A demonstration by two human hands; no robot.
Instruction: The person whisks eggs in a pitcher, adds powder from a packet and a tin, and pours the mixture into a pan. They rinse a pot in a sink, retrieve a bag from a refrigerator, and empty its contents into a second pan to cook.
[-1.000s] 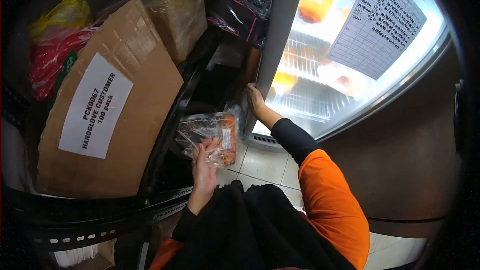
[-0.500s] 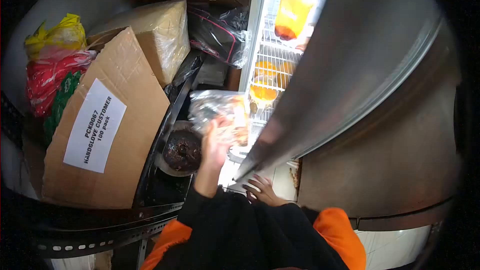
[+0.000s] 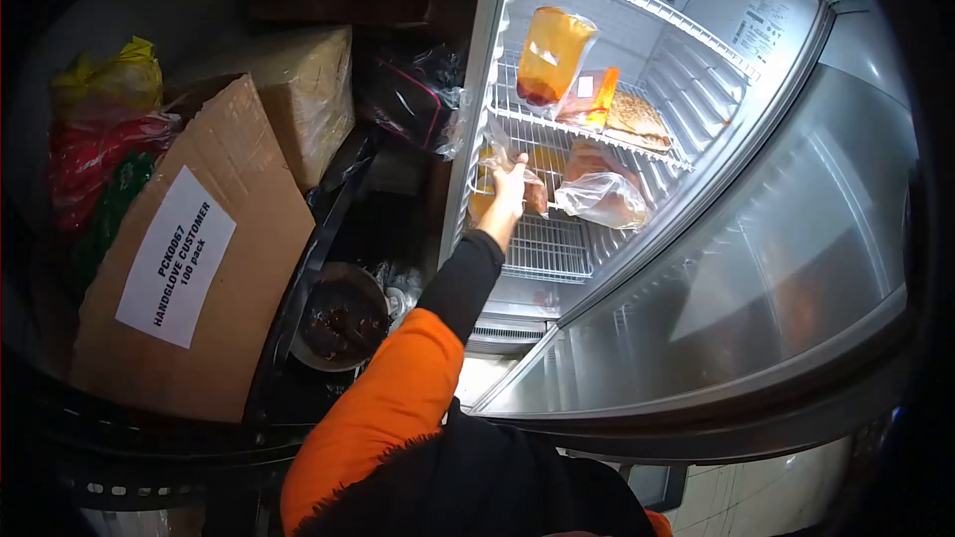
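Note:
My left hand point(image 3: 509, 177) reaches into the open fridge at the middle wire shelf point(image 3: 545, 251). Its fingers are closed on the left end of a clear plastic food packet point(image 3: 600, 195), which rests on that shelf. Orange items show just behind the hand. On the shelf above stands an orange-filled pouch point(image 3: 550, 52), with a labelled orange packet point(image 3: 589, 91) and a flat bread-like packet point(image 3: 637, 117) beside it. My right hand is out of sight.
The fridge door point(image 3: 756, 288) stands swung open on the right. To the left, a rack holds a cardboard box labelled "HANDGLOVE CUSTOMER 100 pack" point(image 3: 189, 259), a plastic-wrapped box point(image 3: 308, 89), red and yellow bags point(image 3: 99, 129) and a round dish of dark food point(image 3: 343, 320).
The door has swung fully open. My left hand has carried the packet from in front of my chest up onto the middle shelf. My right hand has left the view.

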